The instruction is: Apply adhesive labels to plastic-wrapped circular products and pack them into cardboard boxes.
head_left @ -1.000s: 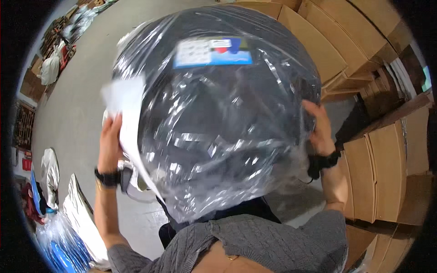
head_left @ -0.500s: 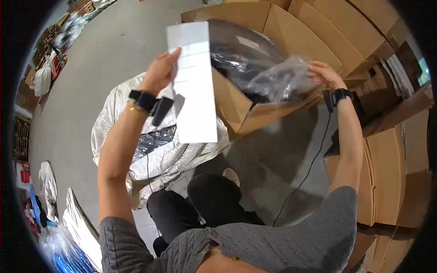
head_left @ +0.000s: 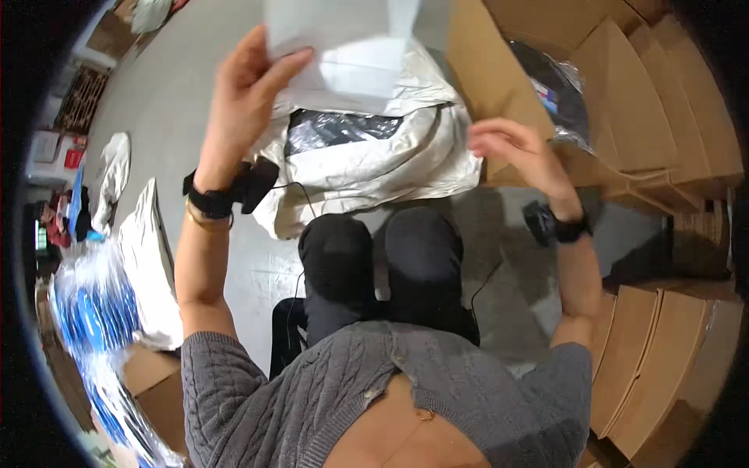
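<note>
My left hand (head_left: 248,101) grips a white paper sheet (head_left: 343,66) by its left edge, thumb on top; the sheet is blurred and its upper end runs out of view. Below the sheet lies a crumpled white sack (head_left: 382,168). Black items in shiny clear plastic (head_left: 331,131) show through the sack's opening. My right hand (head_left: 519,152) holds nothing, fingers stretched out beside the near wall of an open cardboard box (head_left: 491,58). Inside that box is a dark bundle in clear plastic (head_left: 562,101), partly hidden by the box wall.
Flattened cardboard (head_left: 644,366) stands upright at my right. More cardboard boxes (head_left: 679,101) are beyond the open one. At the left lie a white sack (head_left: 148,265) and blue goods in clear plastic (head_left: 97,304). Thin black cables hang from both wrist devices.
My right hand has let go of the clear plastic and moved left and nearer. The paper has gone up with my left hand. The whole view has turned toward the left.
</note>
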Motion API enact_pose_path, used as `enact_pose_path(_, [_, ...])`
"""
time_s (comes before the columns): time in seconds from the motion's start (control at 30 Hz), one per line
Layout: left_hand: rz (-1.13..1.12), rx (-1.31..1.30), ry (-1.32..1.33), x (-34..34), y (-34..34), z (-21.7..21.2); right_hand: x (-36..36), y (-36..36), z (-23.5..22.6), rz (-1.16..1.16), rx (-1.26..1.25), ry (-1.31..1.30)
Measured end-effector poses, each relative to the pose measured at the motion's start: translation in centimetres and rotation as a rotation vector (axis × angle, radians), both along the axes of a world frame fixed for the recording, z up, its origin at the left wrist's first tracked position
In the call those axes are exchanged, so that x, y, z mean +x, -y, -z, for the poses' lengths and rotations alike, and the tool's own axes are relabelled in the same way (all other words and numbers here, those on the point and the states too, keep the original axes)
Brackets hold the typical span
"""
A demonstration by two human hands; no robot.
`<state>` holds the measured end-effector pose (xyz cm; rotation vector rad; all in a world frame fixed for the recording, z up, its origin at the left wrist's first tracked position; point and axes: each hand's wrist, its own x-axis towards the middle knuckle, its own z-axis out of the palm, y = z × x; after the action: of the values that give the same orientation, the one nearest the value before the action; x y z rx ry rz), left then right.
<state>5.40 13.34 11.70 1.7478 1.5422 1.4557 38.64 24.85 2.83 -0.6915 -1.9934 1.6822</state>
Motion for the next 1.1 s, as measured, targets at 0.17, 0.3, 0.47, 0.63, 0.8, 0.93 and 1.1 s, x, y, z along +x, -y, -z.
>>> enact_pose_path(0.17, [-0.155,-0.1,0.553,-5.9,5.1,1.6,-11.5,-4.1,12.0,-0.109,0.355,0.254])
enact_pose_path(0.3, [-0.287,-0.499,0.592,-8.8,2.9,9.0,-19.6,-6.8,19.3,-0.043,0.457,0.419])
enact_pose_path(0.47, [0.028,-0.709,-0.058,-11.7,0.3,23.3,-21.6,-3.8,26.5,-0.429,0.389,0.748])
enact_pose_path(0.63, [0.439,-0.579,-0.348,-10.6,1.5,30.0,-17.2,-4.7,29.4,0.064,-0.017,0.617])
enact_pose_path(0.8, [0.345,-0.771,-0.135,-9.7,4.1,30.0,-17.2,-6.5,27.9,0.306,-0.849,0.336])
enact_pose_path(0.93, [0.361,-0.911,-0.227,-9.8,5.8,31.1,-19.5,-6.0,24.7,0.311,-0.982,0.369])
enact_pose_path(1.1, [0.115,-0.973,0.06,-8.6,5.0,30.1,-18.0,-7.0,26.0,0.251,-1.034,0.399])
